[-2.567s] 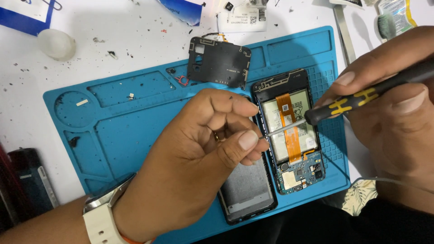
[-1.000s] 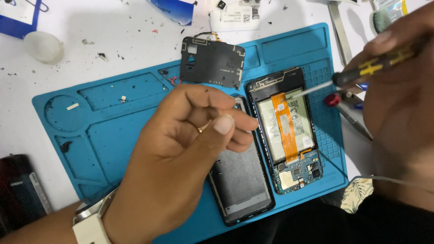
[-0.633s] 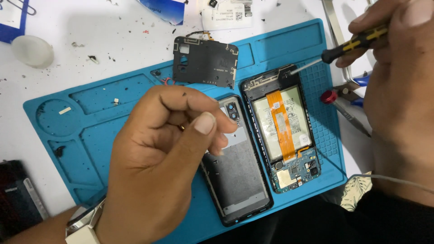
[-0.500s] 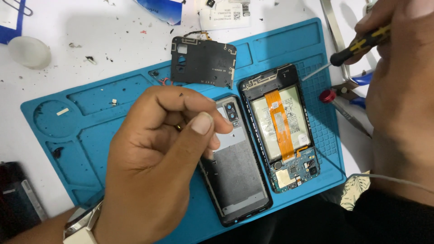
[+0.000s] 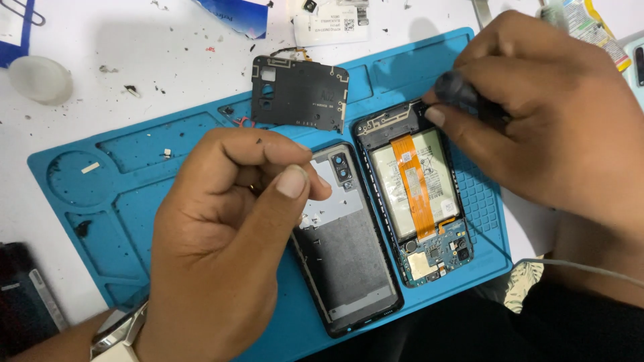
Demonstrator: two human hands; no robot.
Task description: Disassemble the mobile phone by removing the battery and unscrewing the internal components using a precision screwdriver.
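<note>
White surface w/ blue repair mat [image 5: 121,201], littered w/ debris. Right hand [image 5: 537,127], fingers wrapped round a dark screwdriver [image 5: 463,90], works at top edge of the opened phone [image 5: 416,194] on the mat. Left hand [image 5: 228,241] is loosely curled, thumb to forefinger; can't tell if it pinches anything. Back cover [image 5: 345,248] lies just beside the phone, black inner plate [image 5: 298,94] above. Step looks like screw work.

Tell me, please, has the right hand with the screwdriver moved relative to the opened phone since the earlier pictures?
Yes. The right hand has come in from beyond the blue mat's right edge and now sits over the opened phone's top end, gripping the screwdriver.
</note>
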